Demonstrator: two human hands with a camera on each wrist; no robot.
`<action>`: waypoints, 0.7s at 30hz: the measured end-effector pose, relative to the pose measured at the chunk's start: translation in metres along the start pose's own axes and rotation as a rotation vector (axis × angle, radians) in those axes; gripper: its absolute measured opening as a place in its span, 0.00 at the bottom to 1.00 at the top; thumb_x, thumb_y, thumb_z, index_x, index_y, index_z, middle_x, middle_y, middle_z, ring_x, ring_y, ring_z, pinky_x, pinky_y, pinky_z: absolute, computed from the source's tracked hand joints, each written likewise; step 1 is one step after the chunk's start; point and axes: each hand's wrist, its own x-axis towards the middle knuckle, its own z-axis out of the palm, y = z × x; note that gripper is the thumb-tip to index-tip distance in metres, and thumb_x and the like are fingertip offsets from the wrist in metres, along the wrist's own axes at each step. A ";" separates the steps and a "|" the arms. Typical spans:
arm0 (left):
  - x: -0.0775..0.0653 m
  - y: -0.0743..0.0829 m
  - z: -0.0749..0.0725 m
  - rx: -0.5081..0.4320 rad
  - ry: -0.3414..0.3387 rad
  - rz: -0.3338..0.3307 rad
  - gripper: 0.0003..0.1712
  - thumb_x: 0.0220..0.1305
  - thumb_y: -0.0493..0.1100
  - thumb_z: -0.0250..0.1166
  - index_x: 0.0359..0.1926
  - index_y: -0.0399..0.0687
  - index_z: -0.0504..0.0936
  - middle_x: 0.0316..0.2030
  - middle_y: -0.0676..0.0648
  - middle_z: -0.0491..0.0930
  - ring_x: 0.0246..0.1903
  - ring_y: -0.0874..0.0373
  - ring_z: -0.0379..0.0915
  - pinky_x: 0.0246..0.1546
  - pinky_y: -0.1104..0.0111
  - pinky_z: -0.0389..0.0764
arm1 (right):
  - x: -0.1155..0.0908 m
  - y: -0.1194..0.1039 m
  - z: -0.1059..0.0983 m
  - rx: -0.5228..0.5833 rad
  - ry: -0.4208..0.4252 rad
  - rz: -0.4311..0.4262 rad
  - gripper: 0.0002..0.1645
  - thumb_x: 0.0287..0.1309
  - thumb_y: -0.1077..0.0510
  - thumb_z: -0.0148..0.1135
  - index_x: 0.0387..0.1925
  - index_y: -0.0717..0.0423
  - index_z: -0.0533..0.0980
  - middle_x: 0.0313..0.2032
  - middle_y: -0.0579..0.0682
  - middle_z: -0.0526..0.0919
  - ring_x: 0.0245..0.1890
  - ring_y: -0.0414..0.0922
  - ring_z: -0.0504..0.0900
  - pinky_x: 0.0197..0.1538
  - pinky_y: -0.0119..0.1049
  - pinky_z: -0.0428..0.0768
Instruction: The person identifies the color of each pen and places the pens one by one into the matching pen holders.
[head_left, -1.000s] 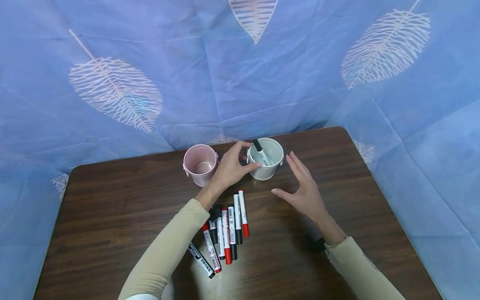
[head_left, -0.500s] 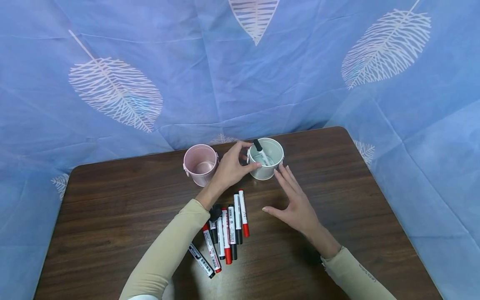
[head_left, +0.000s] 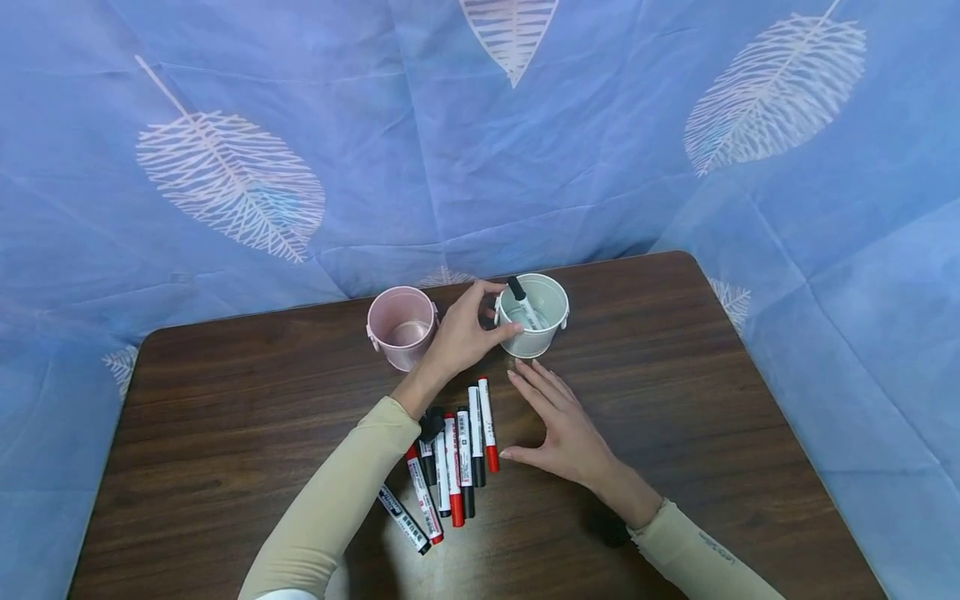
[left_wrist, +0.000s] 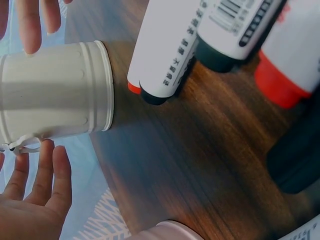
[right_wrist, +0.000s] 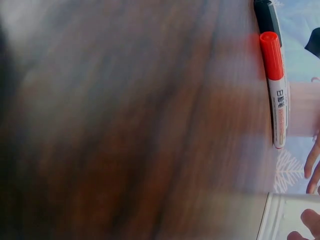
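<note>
In the head view my left hand (head_left: 461,335) grips the left side of a pale green bucket (head_left: 542,342), thumb at its front rim and index finger toward the back. One black-capped marker (head_left: 527,307) leans inside that bucket. The left wrist view shows the fingers (left_wrist: 45,170) right at the bucket's handle ring. My right hand (head_left: 564,433) holds nothing, its fingers straight and spread from the thumb. It hovers in front of the bucket, just right of a red-capped marker (head_left: 487,425), the rightmost of several laid out on the table.
A pink bucket (head_left: 405,357) stands left of the green one, behind the left forearm. Several red- and black-capped markers lie side by side under that forearm, including a slanted black one (head_left: 403,521). The brown table (head_left: 225,400) meets a blue leaf-print cloth (head_left: 390,167) behind.
My right hand has moved left and toward me, from beside the green bucket's right side to near the rightmost marker. My left hand and both buckets have stayed in place.
</note>
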 end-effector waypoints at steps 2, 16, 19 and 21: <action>0.000 0.001 0.000 0.001 -0.001 -0.004 0.36 0.59 0.54 0.73 0.65 0.51 0.71 0.60 0.50 0.75 0.46 0.57 0.77 0.37 0.67 0.81 | 0.000 -0.001 0.001 -0.004 -0.004 -0.009 0.64 0.41 0.33 0.78 0.75 0.51 0.59 0.75 0.54 0.57 0.75 0.59 0.53 0.71 0.61 0.55; -0.001 0.000 0.000 0.009 0.006 -0.021 0.36 0.58 0.54 0.74 0.64 0.52 0.71 0.60 0.49 0.76 0.46 0.56 0.77 0.39 0.65 0.81 | 0.006 -0.008 0.009 -0.068 -0.068 -0.065 0.63 0.40 0.30 0.76 0.74 0.50 0.62 0.75 0.53 0.58 0.74 0.58 0.54 0.69 0.63 0.57; -0.001 0.001 0.001 0.009 0.003 -0.031 0.36 0.58 0.55 0.73 0.64 0.53 0.71 0.59 0.52 0.75 0.46 0.57 0.77 0.39 0.65 0.81 | 0.006 -0.011 0.013 -0.093 -0.103 -0.090 0.63 0.40 0.29 0.76 0.74 0.50 0.62 0.75 0.54 0.58 0.74 0.59 0.54 0.69 0.63 0.57; -0.001 0.001 0.002 0.011 0.004 -0.035 0.35 0.58 0.55 0.73 0.64 0.53 0.71 0.59 0.53 0.75 0.45 0.58 0.77 0.39 0.65 0.81 | 0.007 -0.013 0.016 -0.104 -0.131 -0.107 0.63 0.40 0.28 0.75 0.74 0.49 0.62 0.75 0.54 0.59 0.74 0.59 0.54 0.70 0.63 0.56</action>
